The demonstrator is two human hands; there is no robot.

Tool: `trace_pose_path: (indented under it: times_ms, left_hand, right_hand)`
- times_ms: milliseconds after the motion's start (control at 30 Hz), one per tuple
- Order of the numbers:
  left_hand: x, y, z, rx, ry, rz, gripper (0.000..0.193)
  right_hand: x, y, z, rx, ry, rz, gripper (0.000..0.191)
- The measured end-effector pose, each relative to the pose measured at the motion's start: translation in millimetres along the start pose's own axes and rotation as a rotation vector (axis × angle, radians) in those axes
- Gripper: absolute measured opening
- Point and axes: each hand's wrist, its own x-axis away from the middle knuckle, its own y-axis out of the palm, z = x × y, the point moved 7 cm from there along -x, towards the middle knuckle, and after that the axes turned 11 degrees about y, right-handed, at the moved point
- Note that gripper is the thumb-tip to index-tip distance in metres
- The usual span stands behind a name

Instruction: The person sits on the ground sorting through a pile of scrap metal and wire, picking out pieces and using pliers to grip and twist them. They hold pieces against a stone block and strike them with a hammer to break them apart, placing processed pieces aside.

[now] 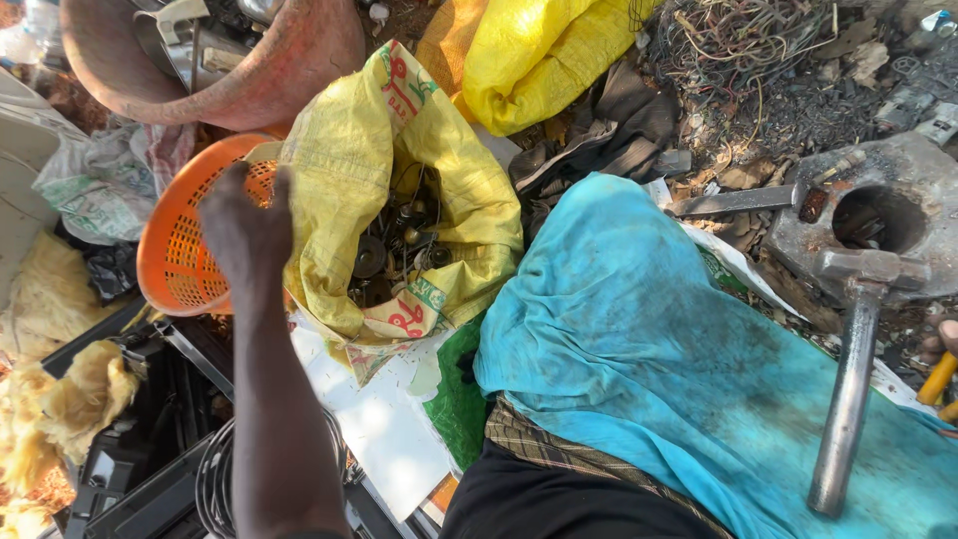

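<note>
Orange basket (180, 260) at 9 o'clock: left hand (244, 225) grips its rim one-handed; it might tip onto the yellow sack (399, 180). Right hand's out of shot.

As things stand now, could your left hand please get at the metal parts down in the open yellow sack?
Probably yes. The left hand rests at the orange basket right beside the yellow sack, whose mouth gapes open over the metal parts. Nothing covers them, though they lie deep.

Open yellow printed sack (349, 150) beside orange basket (180, 250)
</note>
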Motion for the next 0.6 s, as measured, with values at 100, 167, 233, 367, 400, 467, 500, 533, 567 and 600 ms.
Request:
trace_pose_path:
  times_ms: [100, 167, 233, 367, 400, 467, 500, 533, 567, 600]
  left_hand:
    - [7.9, 44.7, 0.1, -0.118, -0.065, -0.086, 0.103]
    - [11.2, 69.9, -13.6, 0.041, -0.273, -0.18, 0.112]
    - [11.3, 82.9, -15.5, 0.101, -0.294, -0.283, 0.092]
    - [19.0, 94.1, -14.0, 0.121, -0.376, -0.553, 0.074]
    - [17.2, 86.5, -10.8, 0.144, -0.36, -0.48, 0.064]
    - [16.6, 67.6, -5.1, 0.185, -0.333, -0.325, 0.044]
    - [11.1, 47.7, 3.8, 0.061, -0.187, -0.148, 0.038]
    - [10.2, 28.5, 15.8, -0.065, -0.038, 0.027, 0.033]
    - [12.2, 11.5, 30.0, -0.188, 0.116, 0.195, 0.028]
    - [14.6, 5.0, 36.3, -0.202, 0.165, 0.239, 0.025]
  right_hand:
    - [7.8, 6.4, -1.0, -0.001, 0.024, -0.022, 0.033]
    - [17.1, 7.2, -7.3, -0.035, -0.104, 0.03, 0.032]
    - [24.1, 4.2, -15.7, -0.034, -0.222, 0.064, 0.031]
    - [25.4, 4.3, -18.7, -0.146, -0.2, 0.051, 0.026]
    - [25.0, 6.8, -20.2, -0.143, -0.191, 0.024, 0.022]
    - [26.2, 11.0, -25.8, -0.135, -0.201, -0.008, 0.019]
    - [27.7, 11.7, -27.8, -0.13, -0.219, -0.011, 0.019]
    - [28.3, 12.4, -29.7, -0.131, -0.226, -0.01, 0.018]
    - [29.5, 12.8, -30.6, -0.132, -0.233, -0.009, 0.018]
    - [29.5, 12.8, -31.1, -0.137, -0.228, -0.002, 0.017]
